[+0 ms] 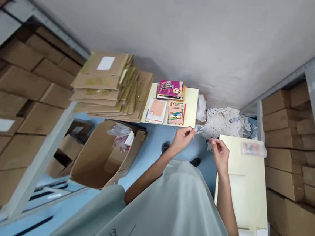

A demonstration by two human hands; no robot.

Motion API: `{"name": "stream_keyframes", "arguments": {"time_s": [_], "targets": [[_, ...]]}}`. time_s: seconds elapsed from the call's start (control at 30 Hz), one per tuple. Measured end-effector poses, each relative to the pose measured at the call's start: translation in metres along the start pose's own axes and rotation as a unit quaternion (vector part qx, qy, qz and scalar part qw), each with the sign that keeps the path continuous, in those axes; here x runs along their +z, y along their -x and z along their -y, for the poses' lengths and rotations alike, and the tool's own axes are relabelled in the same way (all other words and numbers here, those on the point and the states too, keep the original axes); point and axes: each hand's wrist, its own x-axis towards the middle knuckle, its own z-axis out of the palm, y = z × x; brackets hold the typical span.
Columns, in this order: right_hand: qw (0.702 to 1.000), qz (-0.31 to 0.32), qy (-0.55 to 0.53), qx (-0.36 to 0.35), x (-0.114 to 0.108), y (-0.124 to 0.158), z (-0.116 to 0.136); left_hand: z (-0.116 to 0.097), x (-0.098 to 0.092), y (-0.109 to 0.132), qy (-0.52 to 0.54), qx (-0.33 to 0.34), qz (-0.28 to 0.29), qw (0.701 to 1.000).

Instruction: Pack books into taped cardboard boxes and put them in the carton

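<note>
My left hand [183, 139] is closed in a pinch beside the front edge of a pale yellow table [191, 110]. Something thin and see-through seems to show at its fingertips, too faint to name. My right hand [220, 153] also pinches, over the left edge of a second pale table [254, 194]; a small dark or reddish bit shows at its fingertips, its kind unclear. The hands are apart, above the blue floor. On the far table lie a purple book [170, 88] on a pile, a white booklet with a pink cover [156, 110] and a colourful booklet [176, 113].
Flattened cardboard boxes [102, 77] are stacked left of the books. An open carton [94, 164] with plastic wrap stands on the floor. Paper strips [224, 120] heap up behind the right table, which bears a clear plastic-wrapped roll [253, 148]. Shelves of boxes [285, 145] line both sides.
</note>
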Motion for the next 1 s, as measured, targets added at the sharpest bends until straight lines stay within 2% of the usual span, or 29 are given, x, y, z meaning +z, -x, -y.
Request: {"name": "stream_keyframes", "arguments": {"time_s": [0.13,0.37,0.43,0.5,0.6,0.67,0.73,0.87,0.93,1.0], "targets": [[0.995,0.099,0.023,-0.022,0.098,-0.010,0.020,0.010,-0.098,-0.002,0.029,-0.005,-0.070,0.997],[0.979,0.191,0.041,-0.052,0.291,-0.019,0.054,0.037,-0.298,-0.002,0.060,-0.007,-0.210,0.976],[0.973,0.216,0.048,-0.058,0.339,-0.020,0.063,0.045,-0.347,-0.002,0.068,-0.007,-0.241,0.968],[0.968,0.239,0.050,-0.058,0.381,-0.023,0.071,0.054,-0.387,-0.004,0.083,-0.010,-0.254,0.963],[0.956,0.288,0.039,-0.046,0.440,-0.033,0.076,0.068,-0.431,-0.010,0.118,-0.021,-0.267,0.956],[0.944,0.327,0.032,-0.028,0.479,-0.048,0.072,0.080,-0.451,-0.020,0.150,-0.032,-0.279,0.948],[0.940,0.340,0.035,-0.008,0.518,-0.067,0.065,0.094,-0.466,-0.035,0.194,-0.043,-0.290,0.936],[0.961,0.261,0.091,0.001,0.587,-0.107,0.048,0.120,-0.490,-0.077,0.278,-0.074,-0.310,0.906],[0.965,0.227,0.134,0.000,0.612,-0.122,0.042,0.129,-0.500,-0.099,0.313,-0.102,-0.326,0.886],[0.964,0.213,0.160,-0.005,0.628,-0.131,0.039,0.135,-0.506,-0.118,0.345,-0.135,-0.343,0.863]]}}
